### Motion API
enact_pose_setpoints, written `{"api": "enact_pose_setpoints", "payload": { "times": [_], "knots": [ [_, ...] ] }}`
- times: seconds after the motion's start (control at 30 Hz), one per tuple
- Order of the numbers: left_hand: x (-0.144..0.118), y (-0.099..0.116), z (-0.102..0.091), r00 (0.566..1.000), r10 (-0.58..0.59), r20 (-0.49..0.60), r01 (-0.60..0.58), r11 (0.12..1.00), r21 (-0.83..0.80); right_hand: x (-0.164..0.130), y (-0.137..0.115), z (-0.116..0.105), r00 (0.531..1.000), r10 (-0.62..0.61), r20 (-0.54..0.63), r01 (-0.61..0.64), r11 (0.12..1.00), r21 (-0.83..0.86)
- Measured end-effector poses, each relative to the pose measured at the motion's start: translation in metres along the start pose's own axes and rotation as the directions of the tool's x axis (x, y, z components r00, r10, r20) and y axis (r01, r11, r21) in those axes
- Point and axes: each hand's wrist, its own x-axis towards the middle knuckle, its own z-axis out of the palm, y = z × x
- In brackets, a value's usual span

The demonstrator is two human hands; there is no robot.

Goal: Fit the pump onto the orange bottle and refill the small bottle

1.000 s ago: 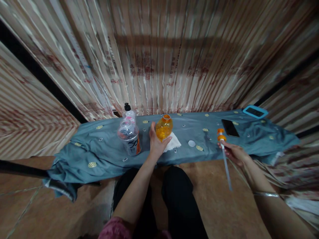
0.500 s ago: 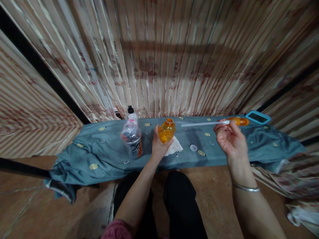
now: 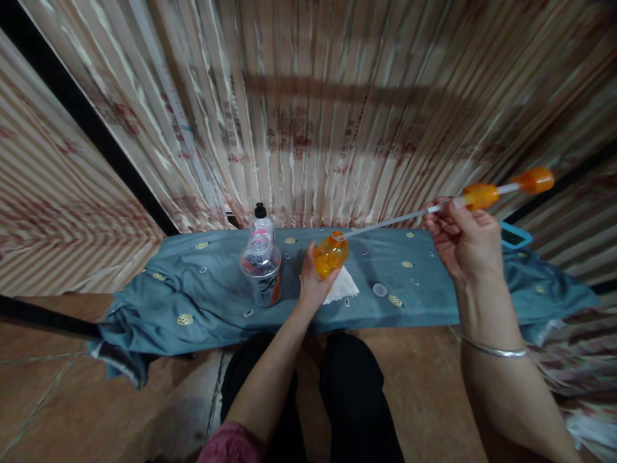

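My left hand [image 3: 314,281] is wrapped round a translucent orange bottle [image 3: 330,257], held tilted above the bench with its mouth uncovered. My right hand [image 3: 465,239] pinches an orange pump head [image 3: 481,196] just below its collar. A white stem joins the collar to a rounded orange top. From my right fingers a long pale dip tube [image 3: 390,222] slants down to the left, its end at the bottle's mouth. Whether the tip is inside the mouth I cannot tell. Under the bottle lies a white tissue [image 3: 343,287].
A clear plastic cup [image 3: 263,283] with a bottle in it stands left of my left hand, before a black-capped bottle [image 3: 261,218]. A small clear disc [image 3: 380,290] lies on the cloth-covered bench [image 3: 212,315]. Behind my right hand is a blue-framed object [image 3: 515,236]. A curtain [image 3: 308,116] hangs behind.
My right hand has risen slightly and tilted the pump head up to the right. The dip tube's end has come to the bottle's mouth. My left hand keeps its hold.
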Motion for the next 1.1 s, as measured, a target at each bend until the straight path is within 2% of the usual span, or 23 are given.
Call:
{"api": "enact_pose_setpoints", "payload": {
  "times": [0.1, 0.17, 0.37, 0.5, 0.63, 1.1],
  "knots": [
    [0.000, -0.002, 0.001, 1.000, 0.018, -0.004, -0.018, 1.000, 0.005, 0.000, -0.007, 0.022, 0.994, -0.035, 0.102, 0.045, 0.995, -0.093],
    [0.000, -0.004, 0.001, 1.000, 0.020, -0.007, -0.020, 1.000, 0.001, -0.001, 0.001, 0.034, 0.987, -0.031, 0.161, 0.055, 0.987, -0.148],
    [0.000, -0.005, 0.002, 0.999, 0.031, -0.010, -0.031, 1.000, -0.006, -0.010, 0.057, 0.057, 0.937, 0.052, 0.345, 0.055, 0.955, -0.293],
    [0.000, -0.003, 0.002, 1.000, 0.016, 0.002, -0.016, 1.000, -0.013, -0.018, 0.089, 0.057, 0.915, 0.090, 0.393, 0.041, 0.949, -0.313],
    [0.000, -0.001, 0.002, 1.000, 0.005, 0.005, -0.005, 1.000, -0.017, -0.022, 0.106, 0.052, 0.913, 0.093, 0.397, 0.033, 0.953, -0.300],
    [-0.002, -0.001, 0.001, 1.000, 0.024, 0.014, -0.024, 0.999, -0.029, -0.018, 0.112, 0.043, 0.863, 0.147, 0.484, -0.005, 0.959, -0.283]
  ]
}}
